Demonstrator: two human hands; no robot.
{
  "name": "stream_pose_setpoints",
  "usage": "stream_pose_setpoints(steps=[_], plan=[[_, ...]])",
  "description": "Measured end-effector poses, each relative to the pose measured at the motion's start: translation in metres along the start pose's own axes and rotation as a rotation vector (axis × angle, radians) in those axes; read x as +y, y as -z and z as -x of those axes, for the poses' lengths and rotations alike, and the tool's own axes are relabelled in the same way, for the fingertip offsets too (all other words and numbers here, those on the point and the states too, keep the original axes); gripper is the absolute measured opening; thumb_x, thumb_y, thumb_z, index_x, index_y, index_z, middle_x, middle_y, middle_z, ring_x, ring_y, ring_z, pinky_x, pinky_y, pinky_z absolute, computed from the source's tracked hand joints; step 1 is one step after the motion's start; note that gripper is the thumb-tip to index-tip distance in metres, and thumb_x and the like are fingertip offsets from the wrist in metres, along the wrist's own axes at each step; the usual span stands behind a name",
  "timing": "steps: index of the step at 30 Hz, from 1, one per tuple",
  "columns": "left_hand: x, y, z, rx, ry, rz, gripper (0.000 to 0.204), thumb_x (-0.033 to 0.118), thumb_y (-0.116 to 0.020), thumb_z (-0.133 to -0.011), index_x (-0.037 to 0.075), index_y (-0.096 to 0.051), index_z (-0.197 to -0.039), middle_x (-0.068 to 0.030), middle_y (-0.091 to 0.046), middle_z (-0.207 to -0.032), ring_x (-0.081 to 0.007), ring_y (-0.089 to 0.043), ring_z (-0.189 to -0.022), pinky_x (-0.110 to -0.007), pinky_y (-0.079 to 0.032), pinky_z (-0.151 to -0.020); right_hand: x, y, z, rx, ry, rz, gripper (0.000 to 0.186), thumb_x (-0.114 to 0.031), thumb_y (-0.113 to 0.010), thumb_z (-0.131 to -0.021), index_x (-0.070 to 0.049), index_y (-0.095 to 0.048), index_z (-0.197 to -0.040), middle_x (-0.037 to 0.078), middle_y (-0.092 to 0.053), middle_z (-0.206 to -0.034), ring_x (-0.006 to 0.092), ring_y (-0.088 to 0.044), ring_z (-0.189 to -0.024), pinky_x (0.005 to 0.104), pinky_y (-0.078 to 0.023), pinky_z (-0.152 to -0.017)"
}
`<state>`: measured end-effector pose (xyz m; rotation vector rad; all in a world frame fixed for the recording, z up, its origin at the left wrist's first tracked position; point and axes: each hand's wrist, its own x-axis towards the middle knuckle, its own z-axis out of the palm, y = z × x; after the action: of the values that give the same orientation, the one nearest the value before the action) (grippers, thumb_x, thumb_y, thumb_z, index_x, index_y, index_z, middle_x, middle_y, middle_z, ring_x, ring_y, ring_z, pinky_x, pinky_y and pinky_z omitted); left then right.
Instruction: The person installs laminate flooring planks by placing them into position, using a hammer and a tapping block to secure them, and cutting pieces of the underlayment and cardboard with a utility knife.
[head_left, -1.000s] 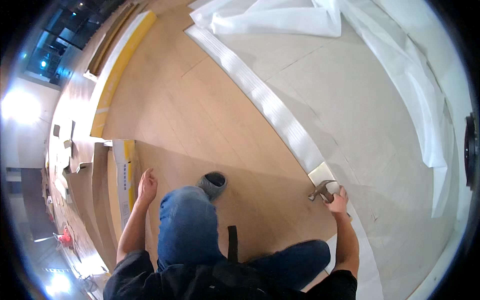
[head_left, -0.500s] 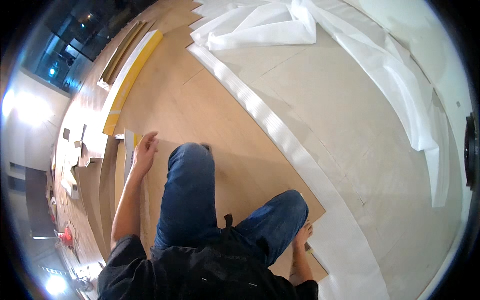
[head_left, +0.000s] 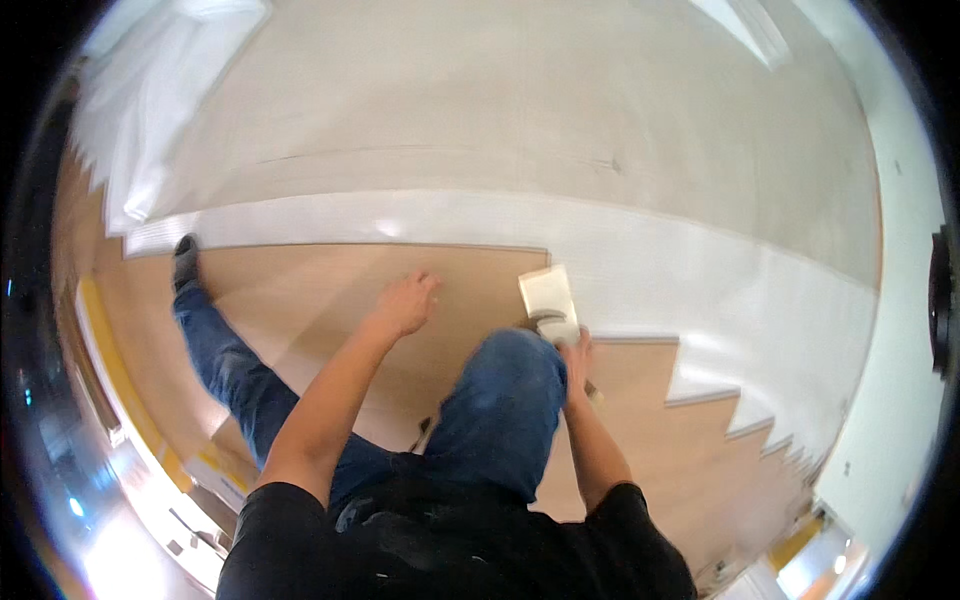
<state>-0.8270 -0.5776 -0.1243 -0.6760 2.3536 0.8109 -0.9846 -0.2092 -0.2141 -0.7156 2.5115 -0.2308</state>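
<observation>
I have the left hand (head_left: pixel 407 303) released, fingers loosely spread over the planks (head_left: pixel 470 285), with nothing in it. My right hand (head_left: pixel 577 362), blurred, is wrapped around the hammer (head_left: pixel 547 316) just beside the bent knee (head_left: pixel 515 365). The hammer's head shows over the pale block (head_left: pixel 545 287), which sits at the step in the planks' edge, next to the white underlay (head_left: pixel 630 265). I can't tell whether the right hand grips the block too.
</observation>
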Motion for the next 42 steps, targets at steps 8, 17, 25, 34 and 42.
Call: stream_pose_setpoints(steps=[8, 17, 25, 34, 42], plan=[[0.077, -0.071, -0.031, -0.146, -0.168, -0.323, 0.067, 0.019, -0.063, -0.097, 0.013, -0.037, -0.158, -0.0115, -0.01, -0.174, -0.0372, -0.064, -0.122, -0.049, -0.053, -0.103, -0.049, 0.025, -0.025, 0.196, -0.31, -0.133, 0.046, -0.047, -0.078, -0.081, -0.006, -0.08, -0.103, 0.029, -0.038, -0.151, 0.05, -0.041, -0.134, 0.0546, -0.04, -0.112], [0.07, -0.047, -0.041, -0.34, -0.135, -0.376, 0.072, 0.013, -0.061, -0.096, 0.019, -0.032, -0.162, -0.0048, 0.0, -0.176, -0.0364, -0.063, -0.125, -0.049, -0.053, -0.102, -0.06, 0.019, -0.039, 0.233, -0.325, -0.143, 0.045, -0.044, -0.081, -0.08, -0.005, -0.08, -0.102, 0.028, -0.035, -0.152, 0.0521, -0.038, -0.133, 0.0614, -0.037, -0.111], [0.069, -0.056, -0.04, -0.248, -0.175, -0.381, 0.073, 0.017, -0.064, -0.096, 0.018, -0.031, -0.161, -0.0063, 0.0, -0.176, -0.0364, -0.057, -0.133, -0.05, -0.047, -0.109, -0.06, 0.008, -0.043, 0.301, -0.329, -0.202, 0.047, -0.047, -0.083, -0.08, -0.004, -0.081, -0.099, 0.029, -0.034, -0.152, 0.0528, -0.038, -0.132, 0.0607, -0.036, -0.112], [0.096, -0.084, -0.05, 0.009, -0.422, -0.466, 0.046, 0.018, -0.058, -0.096, 0.003, -0.056, -0.14, -0.0258, -0.03, -0.165, -0.0417, -0.054, -0.134, -0.049, -0.046, -0.111, -0.044, 0.015, -0.037, 0.169, -0.252, -0.165, 0.051, -0.046, -0.084, -0.08, -0.002, -0.078, -0.106, 0.028, -0.036, -0.153, 0.0523, -0.037, -0.136, 0.0576, -0.039, -0.112], [0.143, -0.081, -0.08, -0.009, -0.587, -0.499, 0.025, 0.014, -0.059, -0.095, 0.006, -0.077, -0.11, -0.0111, -0.033, -0.168, -0.027, -0.063, -0.12, -0.042, -0.052, -0.096, 0.063, 0.08, -0.025, 0.122, -0.407, -0.608, 0.036, -0.023, -0.076, -0.089, 0.005, -0.06, -0.105, 0.018, -0.066, -0.089, 0.0301, -0.069, -0.089, 0.0457, -0.057, -0.075]])
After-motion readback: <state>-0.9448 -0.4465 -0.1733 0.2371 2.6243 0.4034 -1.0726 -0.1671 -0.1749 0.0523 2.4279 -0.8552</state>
